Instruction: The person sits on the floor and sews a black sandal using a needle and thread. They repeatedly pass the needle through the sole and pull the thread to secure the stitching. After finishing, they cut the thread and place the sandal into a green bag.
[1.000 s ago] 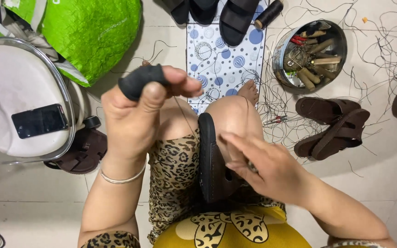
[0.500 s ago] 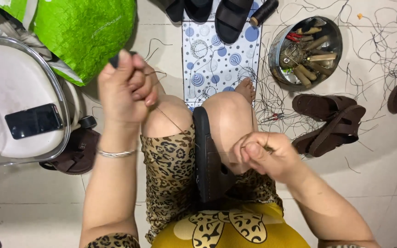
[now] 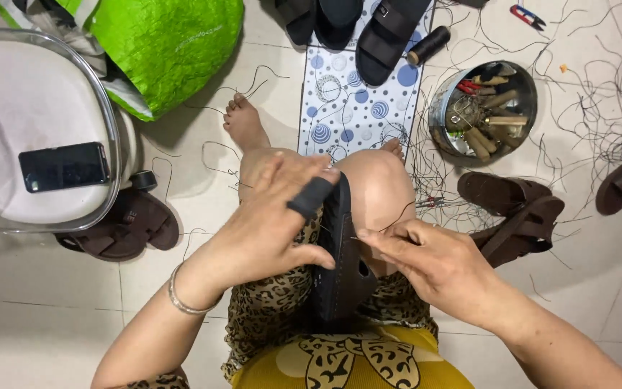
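Black sandal (image 3: 340,274) on edge, toe away

Dark phone screen (image 3: 64,166); green bag (image 3: 163,43)

Black sandal (image 3: 340,266); green bag (image 3: 167,43); blue-dotted white mat (image 3: 347,108); leopard-print skirt (image 3: 268,317).
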